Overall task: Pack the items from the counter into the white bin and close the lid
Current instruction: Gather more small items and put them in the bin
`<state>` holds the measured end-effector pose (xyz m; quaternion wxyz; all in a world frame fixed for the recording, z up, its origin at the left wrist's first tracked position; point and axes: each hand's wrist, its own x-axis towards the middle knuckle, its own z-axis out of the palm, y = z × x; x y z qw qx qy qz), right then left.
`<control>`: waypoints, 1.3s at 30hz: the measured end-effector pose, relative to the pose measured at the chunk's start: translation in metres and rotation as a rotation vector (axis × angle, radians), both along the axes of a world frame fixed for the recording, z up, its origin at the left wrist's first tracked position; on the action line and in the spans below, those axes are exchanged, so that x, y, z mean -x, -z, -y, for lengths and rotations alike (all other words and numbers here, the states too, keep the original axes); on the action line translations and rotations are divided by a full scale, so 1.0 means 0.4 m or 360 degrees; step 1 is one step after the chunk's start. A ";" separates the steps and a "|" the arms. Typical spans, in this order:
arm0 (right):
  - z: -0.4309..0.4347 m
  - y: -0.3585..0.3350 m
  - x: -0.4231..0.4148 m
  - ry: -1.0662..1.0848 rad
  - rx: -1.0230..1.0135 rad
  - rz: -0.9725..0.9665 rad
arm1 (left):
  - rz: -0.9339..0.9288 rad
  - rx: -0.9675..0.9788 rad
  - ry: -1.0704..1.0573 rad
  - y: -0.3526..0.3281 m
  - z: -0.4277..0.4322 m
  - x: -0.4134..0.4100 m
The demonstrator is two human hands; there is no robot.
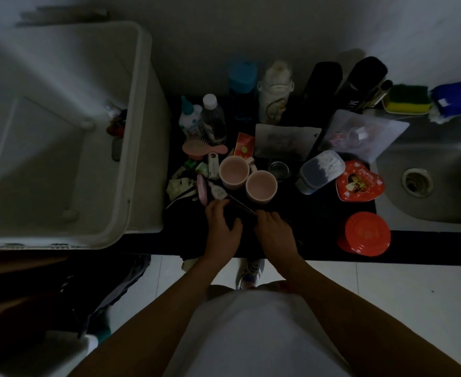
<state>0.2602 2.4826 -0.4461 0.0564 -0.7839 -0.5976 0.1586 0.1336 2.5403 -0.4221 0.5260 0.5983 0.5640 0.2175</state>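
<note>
Now right hand [274, 229] pinches thin dark sticks [241, 205], just beside left hand [222, 224].

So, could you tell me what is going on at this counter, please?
A person stands at the dark counter with the left hand and the right hand on a dark thing near its front edge. It is too dim to tell what it is or how they hold it. The white bin stands open on the left with only a few small things inside. The two pink mugs, the heart-shaped tin and the bottles are not yet packed.
</note>
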 end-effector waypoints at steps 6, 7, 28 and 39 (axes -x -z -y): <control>0.000 -0.042 0.017 -0.0067 -0.0109 -0.0311 | 0.0488 0.0448 -0.0303 -0.073 -0.023 -0.029; -0.002 -0.051 0.022 -0.0092 -0.0142 -0.0383 | 0.0540 0.0450 -0.0296 -0.083 -0.028 -0.032; -0.096 -0.099 0.045 -0.0566 -0.0275 -0.0484 | 0.0791 0.0901 -0.0461 -0.121 -0.180 0.100; -0.191 -0.002 0.116 -0.0445 0.0092 -0.0309 | 0.0682 0.0964 -0.0799 -0.103 -0.232 0.151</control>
